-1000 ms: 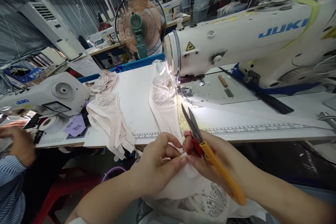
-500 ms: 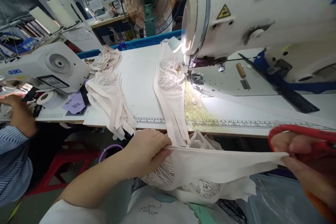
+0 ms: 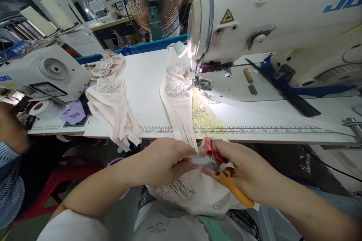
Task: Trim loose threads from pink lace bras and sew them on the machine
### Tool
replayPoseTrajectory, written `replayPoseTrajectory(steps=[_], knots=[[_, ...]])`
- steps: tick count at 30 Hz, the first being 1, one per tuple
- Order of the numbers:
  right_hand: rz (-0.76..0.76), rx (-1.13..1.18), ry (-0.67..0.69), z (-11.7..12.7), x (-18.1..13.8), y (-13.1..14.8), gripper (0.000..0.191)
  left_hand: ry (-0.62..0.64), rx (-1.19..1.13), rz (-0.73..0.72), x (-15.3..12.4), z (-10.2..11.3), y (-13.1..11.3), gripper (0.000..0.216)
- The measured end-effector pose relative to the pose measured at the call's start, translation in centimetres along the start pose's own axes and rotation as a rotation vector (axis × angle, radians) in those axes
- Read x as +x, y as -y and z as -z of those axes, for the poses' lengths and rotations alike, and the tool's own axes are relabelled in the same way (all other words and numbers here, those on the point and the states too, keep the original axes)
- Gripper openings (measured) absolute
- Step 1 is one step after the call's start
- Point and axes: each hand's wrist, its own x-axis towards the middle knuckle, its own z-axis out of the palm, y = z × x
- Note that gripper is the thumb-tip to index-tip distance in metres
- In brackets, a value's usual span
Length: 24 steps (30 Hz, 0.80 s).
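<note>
My left hand (image 3: 164, 162) is closed, pinching the edge of a pale pink lace garment (image 3: 192, 192) that hangs over my lap below the table's front edge. My right hand (image 3: 246, 173) is closed round thread snips (image 3: 223, 169) with a red head and a yellow-orange handle, its fingertips also on the fabric right beside my left hand. A strip of the same pink fabric (image 3: 177, 101) runs from my hands up the table to the needle of the white sewing machine (image 3: 268, 26).
A pile of pink lace pieces (image 3: 111, 105) lies on the white table (image 3: 147, 83) at the left. A second sewing machine (image 3: 42, 71), a tape roll (image 3: 42, 108) and a purple label sit further left, by another person's hand (image 3: 9, 128). A fan (image 3: 155, 0) stands behind.
My hands had pulled apart, stretching the fabric edge taut between them; now my right hand with the snips has come back to my left hand and the fabric is bunched.
</note>
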Motion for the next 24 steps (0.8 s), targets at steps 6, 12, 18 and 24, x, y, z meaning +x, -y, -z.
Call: replayPoseTrajectory(steps=[6, 12, 18, 24], knots=[[-0.144, 0.069, 0.017, 0.5, 0.6, 0.7, 0.02, -0.197, 0.232, 0.041, -0.5, -1.6, 1.1, 0.014], [-0.18, 0.071, 0.031, 0.7, 0.6, 0.8, 0.017, -0.232, 0.067, -0.038, -0.4, -1.2, 1.4, 0.011], [-0.119, 0.165, -0.07, 0.4, 0.8, 0.9, 0.009, -0.197, -0.073, -0.036, 0.0, -0.7, 1.1, 0.01], [-0.144, 0.246, -0.039, 0.5, 1.0, 1.3, 0.008, -0.182, 0.073, -0.119, 0.2, -0.7, 1.1, 0.012]])
